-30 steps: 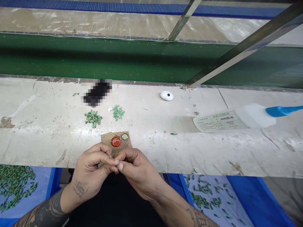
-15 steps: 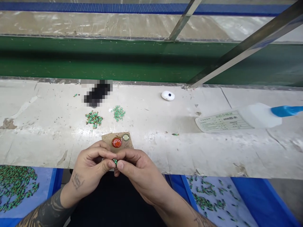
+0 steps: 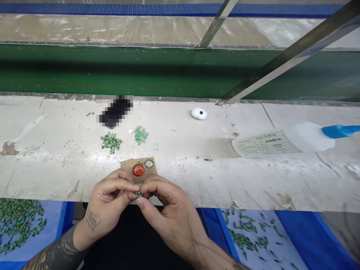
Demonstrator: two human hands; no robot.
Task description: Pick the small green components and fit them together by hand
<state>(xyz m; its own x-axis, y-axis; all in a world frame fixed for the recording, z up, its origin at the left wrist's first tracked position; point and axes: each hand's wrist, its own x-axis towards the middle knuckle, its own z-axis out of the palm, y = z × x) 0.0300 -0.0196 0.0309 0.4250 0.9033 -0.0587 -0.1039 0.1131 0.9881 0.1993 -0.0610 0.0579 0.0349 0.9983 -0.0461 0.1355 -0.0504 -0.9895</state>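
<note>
I am watching through the head camera as both hands are meeting at the near edge of the bench. The left hand and right hand are each closing thumb and forefinger on one tiny green piece, which is sitting between the fingertips of both, right where the hands are touching.

Just beyond the fingertips a brown card is lying flat, carrying a red cap and a clear cap side by side. Farther out from the hands, two small piles of green pieces are resting on the bench, a left pile and a right pile.

Below the hands on either side, a left tray and a right tray are holding many loose green pieces. Far to the right of the hands a white bottle is lying on its side.

I am judging that only a small share is handled: one piece is in the fingers, the piles are small, and the trays are holding far more
</note>
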